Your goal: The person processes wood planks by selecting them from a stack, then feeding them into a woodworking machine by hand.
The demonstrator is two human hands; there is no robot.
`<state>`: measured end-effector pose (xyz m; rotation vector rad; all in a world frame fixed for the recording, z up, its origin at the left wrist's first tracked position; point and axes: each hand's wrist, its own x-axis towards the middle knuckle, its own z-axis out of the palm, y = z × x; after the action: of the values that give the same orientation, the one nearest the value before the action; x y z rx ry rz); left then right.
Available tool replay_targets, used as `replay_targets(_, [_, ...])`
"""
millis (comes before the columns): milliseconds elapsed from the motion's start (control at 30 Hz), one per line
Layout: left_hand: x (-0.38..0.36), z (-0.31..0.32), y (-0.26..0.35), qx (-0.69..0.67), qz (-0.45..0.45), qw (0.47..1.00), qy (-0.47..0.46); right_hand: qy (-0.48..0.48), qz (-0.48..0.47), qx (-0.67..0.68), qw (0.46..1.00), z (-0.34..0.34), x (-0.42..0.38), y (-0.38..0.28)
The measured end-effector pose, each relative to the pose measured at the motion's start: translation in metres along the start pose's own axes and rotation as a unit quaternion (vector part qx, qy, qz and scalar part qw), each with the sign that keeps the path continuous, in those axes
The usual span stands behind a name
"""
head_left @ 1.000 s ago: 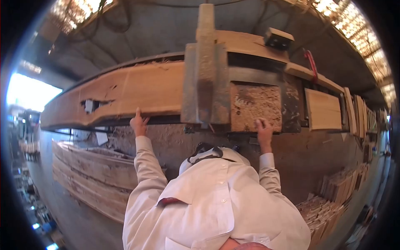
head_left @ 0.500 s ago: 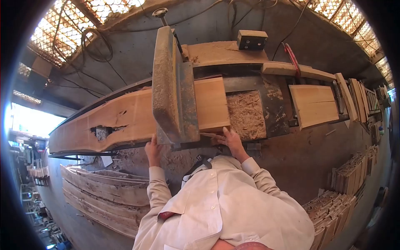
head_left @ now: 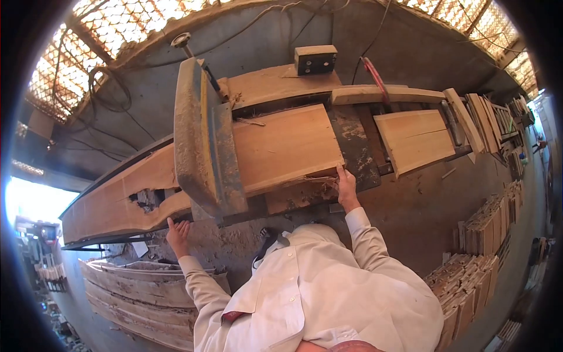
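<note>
A long wooden plank (head_left: 287, 141) runs beneath the dusty upright head of a woodworking machine (head_left: 196, 141). Its left stretch has a ragged dark hole (head_left: 149, 199) and a wavy near edge. My right hand (head_left: 346, 186) grips the near right corner of the plank, its thumb on top and the other fingers partly hidden. Thin splinters (head_left: 322, 178) hang along the edge beside it. My left hand (head_left: 178, 236) is at the near edge left of the machine head, thumb raised towards the wood and fingers apart, closed on nothing that I can see.
Right of the machine table (head_left: 355, 141), a shorter board (head_left: 413, 138) lies on rails by a red handle (head_left: 375, 79). A black block (head_left: 315, 60) stands behind. Rough slabs (head_left: 141, 293) are stacked at lower left, cut boards (head_left: 463, 281) at lower right. Cables (head_left: 111, 88) hang on the wall.
The plank has moved right through the machine, covering the shavings-filled opening. My right hand has travelled right with its corner. My left hand has shifted left along the edge, and the view has turned.
</note>
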<state>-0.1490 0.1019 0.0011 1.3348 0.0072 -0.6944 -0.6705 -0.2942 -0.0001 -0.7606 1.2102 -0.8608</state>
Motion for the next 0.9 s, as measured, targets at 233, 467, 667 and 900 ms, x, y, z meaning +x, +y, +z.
replay_targets(233, [0.019,0.042,-0.003,-0.004,-0.029,0.992,0.123,0.025,-0.003,0.005,1.0,-0.019,0.01,-0.004])
replay_targets(467, [0.014,0.052,-0.008,0.038,-0.043,0.992,0.108,0.042,-0.024,-0.011,0.999,-0.032,0.017,-0.012])
replay_targets(667, [0.005,0.056,0.002,0.091,-0.049,0.993,0.055,0.034,-0.002,-0.315,0.949,-0.055,0.024,-0.038])
replay_targets(900, [0.002,0.046,0.011,0.244,-0.013,0.969,0.025,0.175,-0.336,-0.487,0.787,-0.024,0.01,-0.064])
